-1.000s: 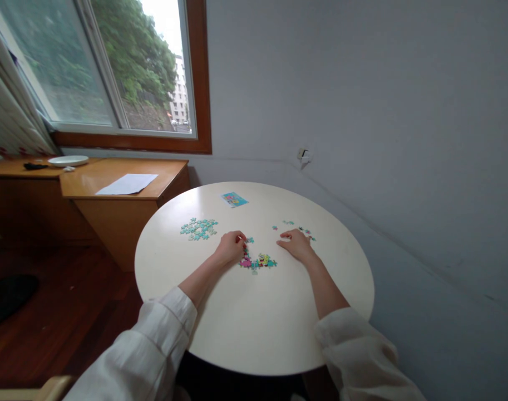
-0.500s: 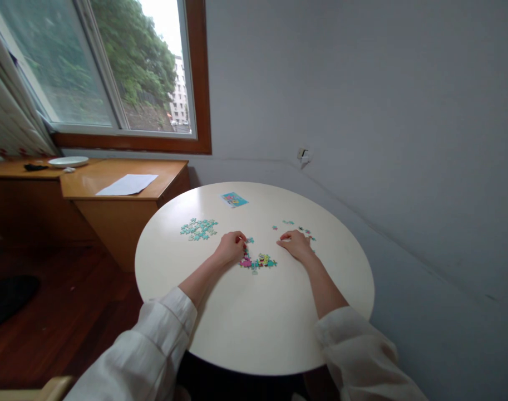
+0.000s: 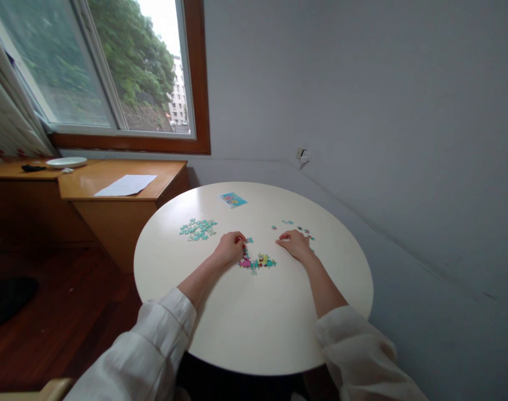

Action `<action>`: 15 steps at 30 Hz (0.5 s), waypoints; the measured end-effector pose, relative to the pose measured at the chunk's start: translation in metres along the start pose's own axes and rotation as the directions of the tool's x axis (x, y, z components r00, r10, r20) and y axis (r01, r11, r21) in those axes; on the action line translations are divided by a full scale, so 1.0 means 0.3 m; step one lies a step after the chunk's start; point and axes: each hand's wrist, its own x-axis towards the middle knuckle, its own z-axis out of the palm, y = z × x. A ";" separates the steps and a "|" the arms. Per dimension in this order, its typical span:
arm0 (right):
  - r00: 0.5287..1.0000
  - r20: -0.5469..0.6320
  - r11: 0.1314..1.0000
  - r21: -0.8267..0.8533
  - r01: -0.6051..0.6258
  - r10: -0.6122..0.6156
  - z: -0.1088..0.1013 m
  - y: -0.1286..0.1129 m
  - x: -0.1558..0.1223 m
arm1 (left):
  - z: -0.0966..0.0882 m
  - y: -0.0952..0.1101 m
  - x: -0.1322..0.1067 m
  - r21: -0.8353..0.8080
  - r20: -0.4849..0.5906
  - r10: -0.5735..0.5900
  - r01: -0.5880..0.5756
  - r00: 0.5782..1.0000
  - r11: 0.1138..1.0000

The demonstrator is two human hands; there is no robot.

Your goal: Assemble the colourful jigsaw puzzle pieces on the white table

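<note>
A partly joined jigsaw puzzle (image 3: pixel 260 262) with pink and yellow cartoon figures lies in the middle of the table. At its upper left edge, my left hand (image 3: pixel 232 247) is closed, its fingertips pinched on a small puzzle piece that is mostly hidden. Beside those fingertips lies a blue-pink piece (image 3: pixel 249 240). To the right of the puzzle, my right hand (image 3: pixel 294 243) rests low over the tabletop with thumb and forefinger pinched together. Whatever they hold, if anything, is too small to make out. Several loose pieces (image 3: pixel 304 230) lie just beyond that hand, some partly covered by it.
A pile of turquoise puzzle pieces (image 3: pixel 198 229) spreads over the left part of the round white table (image 3: pixel 245 328). Farther back lies a picture card (image 3: pixel 233 200). Left of the table stands a wooden desk (image 3: pixel 95 171) with paper (image 3: pixel 126 185) and a white plate (image 3: pixel 67 162).
The view has shifted very slightly. Both hands keep the same pose and place, and the puzzle pieces lie as before.
</note>
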 end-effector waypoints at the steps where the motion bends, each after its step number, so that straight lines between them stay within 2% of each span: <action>1: 1.000 -0.013 1.000 0.007 0.006 -0.006 0.002 0.001 0.003 | 0.000 -0.001 0.001 -0.001 0.000 0.000 0.000 1.000 1.000; 5: 0.997 -0.074 1.000 0.008 -0.002 0.002 0.003 0.002 0.013 | 0.004 -0.014 0.006 -0.001 -0.001 0.020 -0.020 1.000 1.000; 8: 0.997 -0.078 1.000 0.002 -0.015 0.015 -0.002 0.001 0.013 | 0.007 -0.020 0.009 0.000 0.000 0.020 -0.020 1.000 1.000; 15: 0.999 0.020 1.000 0.014 0.027 -0.027 -0.010 0.005 -0.002 | 0.003 -0.008 0.005 0.016 -0.006 0.010 -0.010 1.000 1.000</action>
